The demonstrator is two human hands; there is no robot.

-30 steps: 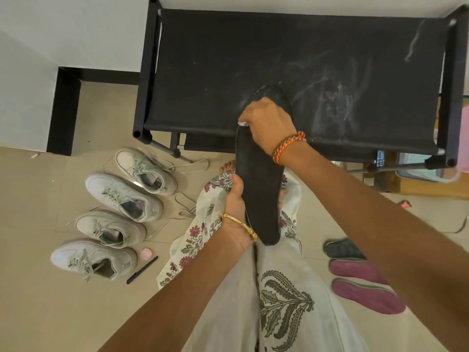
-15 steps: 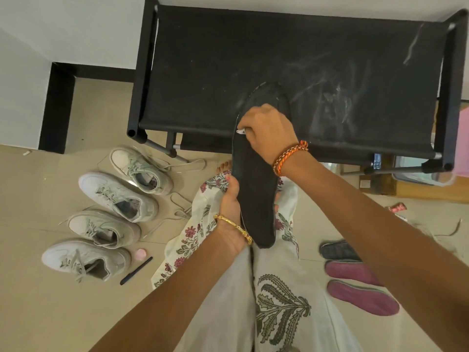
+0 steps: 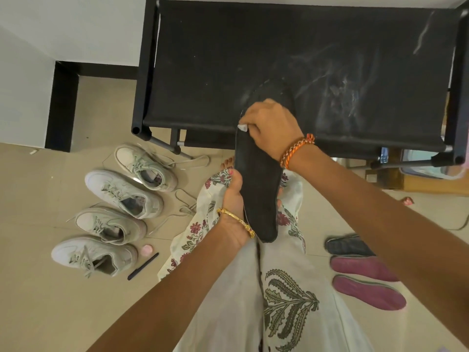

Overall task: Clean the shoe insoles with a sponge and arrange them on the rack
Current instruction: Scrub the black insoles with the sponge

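A long black insole [image 3: 256, 184] slants up from my lap to the front edge of the black fabric rack shelf [image 3: 253, 59]. My left hand [image 3: 234, 199] grips its lower part from the left side. My right hand [image 3: 271, 125] is curled over the insole's upper half, pressing a pale sponge [image 3: 242, 127] against it; only a small corner of the sponge peeks out by my fingers. The insole's toe end [image 3: 274, 87] shows above my right hand, over the shelf.
Several white sneakers [image 3: 121, 191] lie in a row on the tiled floor at left, with a pink cap [image 3: 147, 249] and a black pen [image 3: 143, 266] near them. A dark insole [image 3: 347, 246] and two magenta insoles [image 3: 365, 280] lie on the floor at right.
My right hand with the sponge has slid a little down the insole toward me. The left hand keeps its grip, and the view has drifted slightly.
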